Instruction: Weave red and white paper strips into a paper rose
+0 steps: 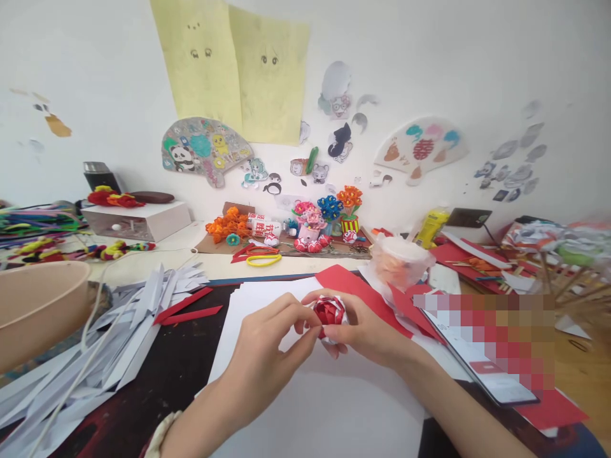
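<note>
A small round flower of folded red and white paper (329, 310) is held up above a stack of white paper (334, 407). Its red inner folds face up, with white around the rim. My right hand (360, 327) curls round its right side and underneath, thumb at the front. With thumb and forefinger pinched together, my left hand (281, 331) grips the flower's left edge; its other fingers are bent behind. My fingertips hide part of the flower's left and lower sides.
Left lie many white paper strips (138, 331), two red strips (191, 306) and a beige basin (38, 312). Right are red paper sheets (358, 292), a phone (487, 356) and a plastic tub (401, 257). Behind stand handmade flowers (329, 208), a yellow scissors handle (264, 260) and a yellow bottle (432, 228).
</note>
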{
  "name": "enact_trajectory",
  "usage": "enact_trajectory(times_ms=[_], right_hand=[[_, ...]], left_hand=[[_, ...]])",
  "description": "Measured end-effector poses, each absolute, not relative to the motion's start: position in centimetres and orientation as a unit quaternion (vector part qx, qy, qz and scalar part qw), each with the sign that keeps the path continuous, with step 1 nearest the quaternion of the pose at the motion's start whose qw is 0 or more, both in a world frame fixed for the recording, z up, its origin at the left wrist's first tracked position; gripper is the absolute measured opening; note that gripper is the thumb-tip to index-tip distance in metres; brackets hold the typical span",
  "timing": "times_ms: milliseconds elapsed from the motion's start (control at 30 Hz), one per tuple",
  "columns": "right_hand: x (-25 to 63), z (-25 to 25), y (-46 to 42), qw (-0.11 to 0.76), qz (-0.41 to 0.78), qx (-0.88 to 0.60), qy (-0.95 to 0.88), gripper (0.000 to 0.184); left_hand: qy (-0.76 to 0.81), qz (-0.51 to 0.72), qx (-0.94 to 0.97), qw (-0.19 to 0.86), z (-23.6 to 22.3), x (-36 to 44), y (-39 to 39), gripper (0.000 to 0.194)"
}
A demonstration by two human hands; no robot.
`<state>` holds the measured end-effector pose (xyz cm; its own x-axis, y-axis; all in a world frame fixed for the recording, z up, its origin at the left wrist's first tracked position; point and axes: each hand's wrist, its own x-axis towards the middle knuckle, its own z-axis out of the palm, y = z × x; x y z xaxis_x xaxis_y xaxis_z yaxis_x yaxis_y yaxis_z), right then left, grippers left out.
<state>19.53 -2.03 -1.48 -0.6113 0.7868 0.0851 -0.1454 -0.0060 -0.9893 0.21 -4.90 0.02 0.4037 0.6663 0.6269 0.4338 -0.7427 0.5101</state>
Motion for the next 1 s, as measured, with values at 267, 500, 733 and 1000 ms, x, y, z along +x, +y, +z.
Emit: enact_trajectory(times_ms=[267,500,733,1000], right_hand=[[19.57,-1.75,-1.88,0.355,0.653,-0.268,-0.613,0.048],[19.69,-1.68,-1.98,0.354,0.647,-0.279,-0.615,0.051],[19.74,-1.85,-1.83,0.353,0.651,-0.276,-0.612,0.048],[19.60,-1.83,-1.97,0.365,0.670,-0.271,-0.587,0.057]], left_hand=[[0.337,0.421,0.822,0.182,0.20,0.06,-4.62,0.012],[0.331,0.407,0.827,0.202,0.20,-0.02,-4.29,0.015],[0.346,0.380,0.833,0.207,0.40,-0.15,-4.33,0.016],[0.349,0.386,0.839,0.162,0.37,0.17,-4.15,0.016]])
